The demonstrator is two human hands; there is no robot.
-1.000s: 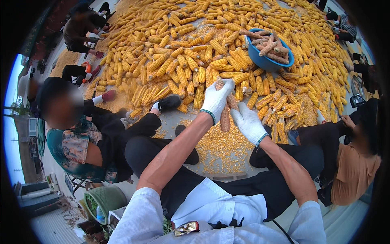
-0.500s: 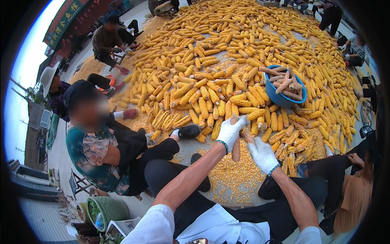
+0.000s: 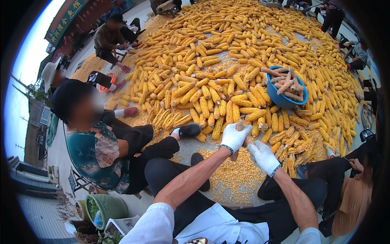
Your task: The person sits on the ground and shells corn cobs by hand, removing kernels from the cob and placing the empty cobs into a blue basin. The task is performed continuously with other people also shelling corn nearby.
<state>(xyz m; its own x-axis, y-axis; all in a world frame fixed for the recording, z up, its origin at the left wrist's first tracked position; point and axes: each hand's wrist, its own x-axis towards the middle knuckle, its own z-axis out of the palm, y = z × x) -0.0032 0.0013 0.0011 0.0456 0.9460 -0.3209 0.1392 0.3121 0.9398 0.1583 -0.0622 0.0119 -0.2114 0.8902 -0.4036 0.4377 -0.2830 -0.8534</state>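
Note:
My left hand (image 3: 234,137), in a white knit glove, is wrapped around a stripped reddish-brown corncob (image 3: 234,156). Its lower end sticks out beneath the fingers, and a pale cob end shows above them. My right hand (image 3: 264,157), gloved the same way, is closed at the end of another cob (image 3: 248,141) that meets the left hand; its grip is partly hidden. Both hands are held above loose yellow kernels (image 3: 233,175) spread on the ground between my legs. Just beyond lies the big heap of yellow corn ears (image 3: 211,95).
A blue basin (image 3: 280,99) of bare cobs sits on the heap, right of centre. Close on my left a person in a patterned shirt (image 3: 99,152) is seated; another in brown (image 3: 353,203) sits at right. More people surround the heap. A green planter (image 3: 111,207) stands at lower left.
My left hand has closed further over its cob and shifted slightly down, so less cob shows below it. My right hand stays close by. The person at left has leaned and turned.

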